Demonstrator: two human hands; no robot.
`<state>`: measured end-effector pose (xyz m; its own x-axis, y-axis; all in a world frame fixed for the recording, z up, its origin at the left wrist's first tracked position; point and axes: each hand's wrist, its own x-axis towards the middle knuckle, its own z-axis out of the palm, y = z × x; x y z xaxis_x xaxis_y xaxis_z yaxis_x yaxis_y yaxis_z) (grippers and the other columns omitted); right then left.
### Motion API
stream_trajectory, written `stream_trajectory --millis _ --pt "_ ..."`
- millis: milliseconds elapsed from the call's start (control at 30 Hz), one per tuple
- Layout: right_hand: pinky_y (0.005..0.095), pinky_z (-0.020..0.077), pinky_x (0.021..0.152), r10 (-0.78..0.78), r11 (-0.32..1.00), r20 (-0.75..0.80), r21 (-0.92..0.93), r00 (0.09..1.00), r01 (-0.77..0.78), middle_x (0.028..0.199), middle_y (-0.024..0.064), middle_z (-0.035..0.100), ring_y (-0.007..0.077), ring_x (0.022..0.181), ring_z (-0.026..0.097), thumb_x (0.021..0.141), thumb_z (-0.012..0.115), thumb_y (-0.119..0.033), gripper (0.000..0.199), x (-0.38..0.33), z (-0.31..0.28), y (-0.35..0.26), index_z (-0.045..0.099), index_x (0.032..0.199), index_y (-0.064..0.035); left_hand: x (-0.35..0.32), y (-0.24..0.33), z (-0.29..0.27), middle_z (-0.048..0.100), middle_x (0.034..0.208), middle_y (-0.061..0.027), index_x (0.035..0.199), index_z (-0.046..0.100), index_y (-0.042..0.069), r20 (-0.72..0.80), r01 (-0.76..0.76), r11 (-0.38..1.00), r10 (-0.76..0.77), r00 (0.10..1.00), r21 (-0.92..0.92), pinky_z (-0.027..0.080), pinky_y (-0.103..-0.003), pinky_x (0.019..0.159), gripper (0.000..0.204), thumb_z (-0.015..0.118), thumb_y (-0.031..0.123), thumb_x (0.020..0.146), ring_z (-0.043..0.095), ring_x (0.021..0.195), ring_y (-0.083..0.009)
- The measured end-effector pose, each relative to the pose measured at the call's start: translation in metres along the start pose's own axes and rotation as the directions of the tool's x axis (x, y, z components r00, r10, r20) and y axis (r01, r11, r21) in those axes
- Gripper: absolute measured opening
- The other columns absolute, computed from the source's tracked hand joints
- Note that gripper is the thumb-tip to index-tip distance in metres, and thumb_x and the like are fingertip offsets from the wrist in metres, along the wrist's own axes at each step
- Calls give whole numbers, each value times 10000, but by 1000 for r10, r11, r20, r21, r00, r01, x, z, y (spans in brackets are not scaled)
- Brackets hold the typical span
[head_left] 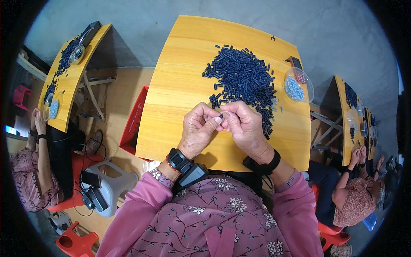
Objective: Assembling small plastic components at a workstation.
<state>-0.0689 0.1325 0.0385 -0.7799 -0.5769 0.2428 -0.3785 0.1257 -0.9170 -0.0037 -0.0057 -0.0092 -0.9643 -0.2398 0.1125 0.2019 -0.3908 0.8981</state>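
Note:
Both my hands meet above the near part of the yellow wooden table [171,81], their fingertips almost touching. My left hand [197,129] is closed in a pinch on a small black piece [221,115]. Pressed up against it, my right hand [246,128] is closed too; its fingertips hide whatever lies between them. Just beyond the hands spreads a large heap of small black cylindrical pieces [242,75]. A few small clear pieces [276,105] lie at the heap's right edge.
A clear bowl [311,92] of small pale-blue pieces [293,89] stands at the right, near a black device [295,63]. A red crate [133,122] is left of the table. Other people sit at tables on the left [32,171] and right [353,192]. A grey stool [111,182] stands left.

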Motion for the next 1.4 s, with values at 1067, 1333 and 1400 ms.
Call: stream_trajectory --millis 1067,1333,1400 --pt "234 518 622 93 989 141 100 986 -107 796 23 636 70 679 591 957 571 -26 63 -49 -36 -31 617 979 11 -53 23 39 693 928 -157 962 589 1 72 175 970 -164 984 -169 600 -338 799 36 602 29 944 699 853 -200" --pt "262 505 643 67 998 126 -28 990 -64 810 43 641 93 715 600 927 612 -51 64 -67 -36 -39 628 948 7 -71 27 36 682 905 -106 967 622 -6 86 274 936 -262 961 -220 600 -360 824 46 613 27 936 685 796 -161" --pt "267 500 644 77 997 128 -36 989 -73 812 51 640 100 720 601 920 619 -54 65 -68 -36 -44 628 941 8 -76 28 37 679 904 -95 981 628 -7 73 280 937 -270 960 -207 601 -358 816 60 616 29 935 680 780 -152"
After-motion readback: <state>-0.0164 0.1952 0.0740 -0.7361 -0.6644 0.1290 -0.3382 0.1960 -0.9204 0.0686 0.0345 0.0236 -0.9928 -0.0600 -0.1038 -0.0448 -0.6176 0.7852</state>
